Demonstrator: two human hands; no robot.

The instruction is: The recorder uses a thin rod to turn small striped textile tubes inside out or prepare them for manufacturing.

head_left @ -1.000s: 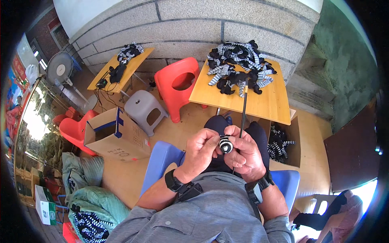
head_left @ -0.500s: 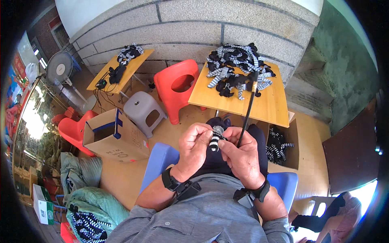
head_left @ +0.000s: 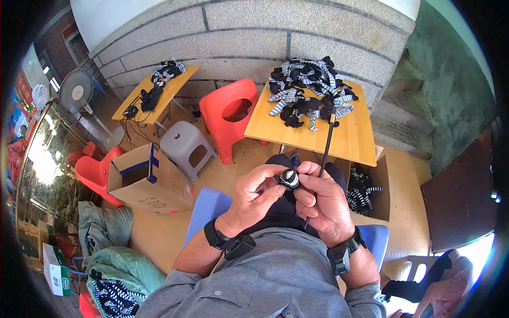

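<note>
Head camera is showing a striped knit piece (head_left: 289, 177) in black and white, which the person is holding up over the lap, between both hands. Its rounded, white-centred end is facing up toward the camera, so the long axis is running mostly along the line of sight and is looking heavily foreshortened; how far the piece is reaching below cannot be told. The left hand (head_left: 249, 199) is pinching its left side between thumb and fingers, while the right hand (head_left: 330, 204) is gripping the opposite side with thumb and fingertips, its lower fingers curling. A slim black rod (head_left: 327, 143) is passing through the right hand; its long axis is slanting from near the waist, up and slightly rightward, and its yellowish end is pointing toward the table (head_left: 339, 144), where a pile of striped pieces (head_left: 305, 79) is lying. Beyond the hands, dark print is marking the side of a cardboard carton (head_left: 159, 185) at the left, and a white-and-green box (head_left: 54, 273) is bearing lettering too small to make out. No brand or writing is showing on the knit piece or the rod.
</note>
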